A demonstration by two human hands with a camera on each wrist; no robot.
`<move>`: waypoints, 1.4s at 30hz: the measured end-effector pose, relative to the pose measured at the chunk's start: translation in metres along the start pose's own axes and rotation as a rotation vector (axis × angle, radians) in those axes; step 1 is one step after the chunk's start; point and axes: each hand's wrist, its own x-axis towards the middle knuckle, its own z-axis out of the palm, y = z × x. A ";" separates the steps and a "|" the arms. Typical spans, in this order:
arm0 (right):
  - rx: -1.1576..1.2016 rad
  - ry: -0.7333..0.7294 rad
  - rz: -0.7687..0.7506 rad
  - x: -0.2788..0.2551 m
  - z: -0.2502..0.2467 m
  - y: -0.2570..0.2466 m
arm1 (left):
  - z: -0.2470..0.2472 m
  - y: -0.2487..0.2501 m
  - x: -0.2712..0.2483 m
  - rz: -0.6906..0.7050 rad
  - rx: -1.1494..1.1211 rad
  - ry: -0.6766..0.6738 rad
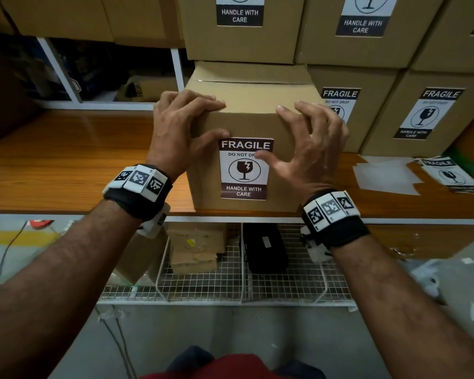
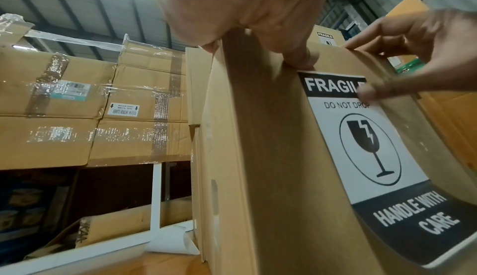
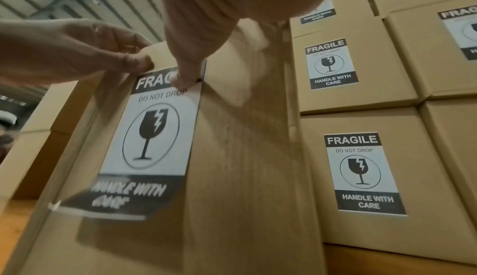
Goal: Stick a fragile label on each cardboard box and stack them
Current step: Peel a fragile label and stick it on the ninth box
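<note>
A cardboard box (image 1: 246, 127) is standing on the wooden counter (image 1: 66, 160), close to its front edge. A fragile label (image 1: 244, 168) is being pressed onto the box's front face, upright, roughly centred. In the right wrist view the label's lower edge is seen curling away from the cardboard, not yet flat.

The left hand (image 1: 179, 132) is being rested over the box's top left edge: fingers laid fairly flat on the top, thumb brought down to the front face, touching just at the label's upper left corner. The right hand (image 1: 309, 143) is being held with fingers spread and bent, fingertips on the top right edge, thumb stretched across to the label's upper right part, covering the end of the "DO NOT DROP" line. Nothing is being gripped by either hand; the label is only being pressed by the thumbs.

Labelled boxes (image 1: 411, 116) are stacked behind and to the right. Spare labels (image 1: 449, 173) and backing sheets (image 1: 386, 173) are lying on the counter at far right.
</note>
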 end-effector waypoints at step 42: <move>-0.105 -0.852 -0.620 -0.136 0.029 0.014 | 0.004 -0.008 -0.003 0.018 -0.031 -0.028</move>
